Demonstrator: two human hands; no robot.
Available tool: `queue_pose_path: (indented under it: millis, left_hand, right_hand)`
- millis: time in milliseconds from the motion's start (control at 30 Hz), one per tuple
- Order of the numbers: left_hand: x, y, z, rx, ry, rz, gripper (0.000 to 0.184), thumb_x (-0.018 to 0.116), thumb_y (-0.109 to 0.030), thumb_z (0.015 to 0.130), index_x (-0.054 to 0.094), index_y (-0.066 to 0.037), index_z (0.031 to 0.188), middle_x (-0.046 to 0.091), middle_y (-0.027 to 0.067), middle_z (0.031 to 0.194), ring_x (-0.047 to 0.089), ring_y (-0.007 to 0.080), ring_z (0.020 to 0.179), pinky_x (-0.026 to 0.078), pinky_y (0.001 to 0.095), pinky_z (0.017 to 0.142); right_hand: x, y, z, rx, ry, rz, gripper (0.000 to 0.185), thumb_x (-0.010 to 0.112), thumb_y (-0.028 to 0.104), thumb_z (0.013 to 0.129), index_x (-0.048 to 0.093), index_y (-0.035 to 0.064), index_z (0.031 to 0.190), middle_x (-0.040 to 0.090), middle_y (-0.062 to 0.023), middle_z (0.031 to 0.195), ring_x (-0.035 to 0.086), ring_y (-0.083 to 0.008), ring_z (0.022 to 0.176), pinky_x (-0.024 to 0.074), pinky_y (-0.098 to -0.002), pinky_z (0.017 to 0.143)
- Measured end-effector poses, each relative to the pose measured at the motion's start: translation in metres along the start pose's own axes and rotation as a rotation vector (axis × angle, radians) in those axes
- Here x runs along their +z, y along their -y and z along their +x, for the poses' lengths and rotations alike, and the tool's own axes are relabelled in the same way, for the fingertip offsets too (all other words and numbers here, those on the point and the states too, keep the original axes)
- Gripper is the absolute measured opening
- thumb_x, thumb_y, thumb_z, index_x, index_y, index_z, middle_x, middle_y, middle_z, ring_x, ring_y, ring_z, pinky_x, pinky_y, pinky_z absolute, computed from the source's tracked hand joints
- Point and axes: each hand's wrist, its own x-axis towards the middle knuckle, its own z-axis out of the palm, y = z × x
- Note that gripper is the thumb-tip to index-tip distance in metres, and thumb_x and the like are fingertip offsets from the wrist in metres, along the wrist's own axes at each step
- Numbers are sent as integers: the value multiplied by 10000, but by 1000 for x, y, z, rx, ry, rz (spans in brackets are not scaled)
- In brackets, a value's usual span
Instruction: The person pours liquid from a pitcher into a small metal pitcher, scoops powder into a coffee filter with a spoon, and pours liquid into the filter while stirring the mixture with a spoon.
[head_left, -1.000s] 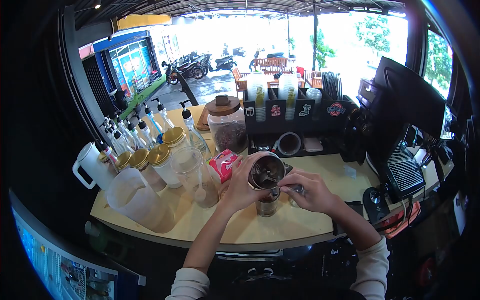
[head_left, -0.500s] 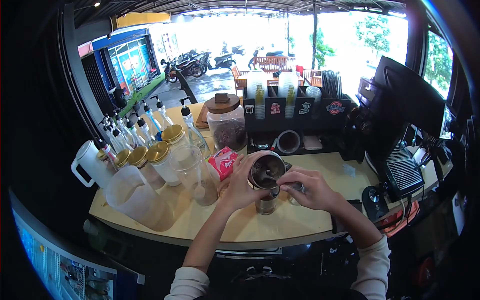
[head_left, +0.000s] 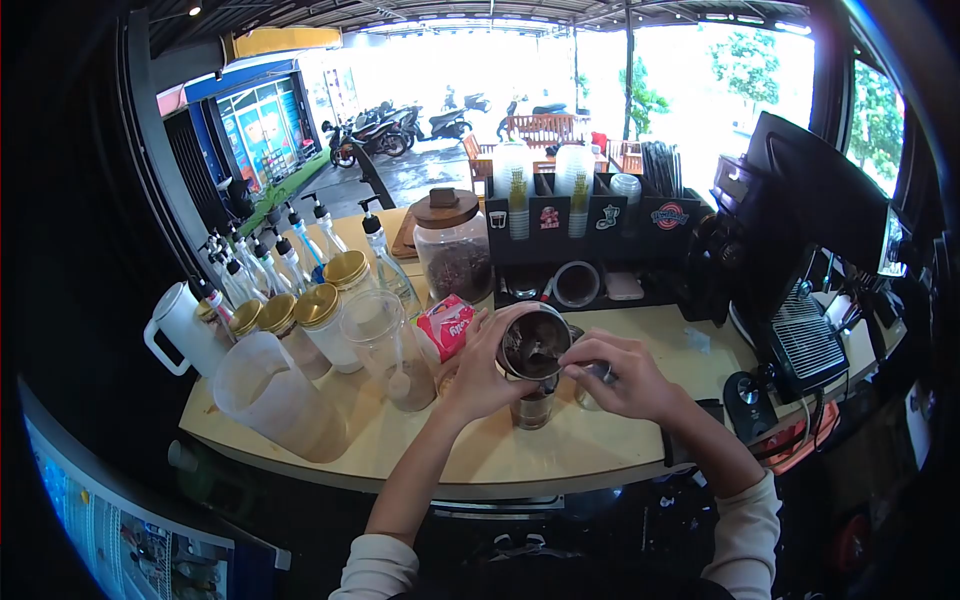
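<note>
My left hand [head_left: 478, 372] is wrapped around a metal cup [head_left: 521, 338], its mouth tipped toward me. Dark contents coat the inside. The thumb and fingers of my right hand [head_left: 628, 376] pinch a spoon [head_left: 547, 356], whose bowl reaches into the cup. Just below, a second small metal vessel [head_left: 533, 412] stands on the counter [head_left: 480, 468], partly covered by the cup. Beside my left hand lies a pink and white packet [head_left: 446, 325]. A clear plastic jug with a light scoop [head_left: 400, 382] inside is to its left.
Gold-lidded jars [head_left: 318, 310], pump bottles [head_left: 378, 245] and a large frosted jug [head_left: 275, 400] crowd the left side. A wooden-lidded jar [head_left: 452, 250] stands behind, next to a black cup organiser [head_left: 590, 235]. At right are a dark monitor [head_left: 825, 190] and a small scale [head_left: 748, 400].
The spoon and my right hand have shifted slightly inside and beside the cup. My left hand keeps its hold on the cup in nearly the same place.
</note>
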Motion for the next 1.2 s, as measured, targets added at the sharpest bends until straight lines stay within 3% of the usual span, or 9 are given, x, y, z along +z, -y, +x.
queue_pose_path:
  millis: [133,300,433,600,733,800,900,1033,1200]
  left_hand:
    - [2,0,1,22,2,11,862,838,-210,535,461,-170,1309,541,47,1291,474,253,1250,188,508,1115]
    - [0,2,0,37,5,43,872,845,-196,528,460,-173,1310,528,48,1314,462,252,1266,182,510,1117]
    - [1,3,-2,32,-17,41,873,848,-189,526,461,-174,1309,529,47,1315,462,255,1266,180,508,1119]
    - [3,5,-5,53,-58,35,870,845,-185,526,462,-178,1308,534,46,1309,468,258,1261,180,508,1119]
    - [6,5,-4,77,-46,20,863,836,-179,530,463,-186,1308,533,46,1313,465,249,1267,170,511,1121]
    - [4,5,-5,82,-29,21,859,833,-178,533,463,-188,1309,531,47,1316,464,246,1270,166,512,1122]
    - [3,6,-5,71,8,35,852,825,-179,544,458,-188,1313,524,49,1327,458,239,1277,160,513,1123]
    - [2,5,-6,74,18,24,843,814,-177,559,449,-188,1318,520,49,1332,452,236,1283,154,513,1125]
    - [2,7,-8,70,2,10,826,805,-179,571,449,-187,1316,521,48,1330,448,239,1285,153,517,1124]
  right_hand:
    - [3,-1,1,-10,-71,4,117,622,2,851,608,19,967,629,-116,861,618,-227,737,497,-313,644]
    - [-1,1,0,135,17,64,102,559,76,903,587,32,991,603,-125,903,616,-292,770,490,-372,691]
    - [0,-3,-1,54,75,75,104,540,76,912,585,27,992,598,-130,911,619,-296,775,489,-389,706]
    - [-3,1,1,173,75,94,113,528,82,919,588,15,987,610,-142,880,620,-304,784,487,-388,717]
    - [-1,1,8,169,18,139,124,516,88,924,595,10,980,615,-145,854,626,-282,776,486,-367,703]
    - [-9,-2,14,244,121,141,139,510,75,929,622,-4,948,619,-115,853,625,-192,783,492,-321,690]
    - [-15,-13,19,294,103,185,150,512,96,935,628,1,933,616,-100,837,615,-172,780,484,-315,685]
    - [-9,-18,25,81,137,64,139,549,129,918,627,14,927,607,-86,814,591,-199,767,455,-331,695]
    - [-15,-14,30,176,180,83,137,558,137,909,621,17,893,605,-81,815,573,-238,788,438,-352,763]
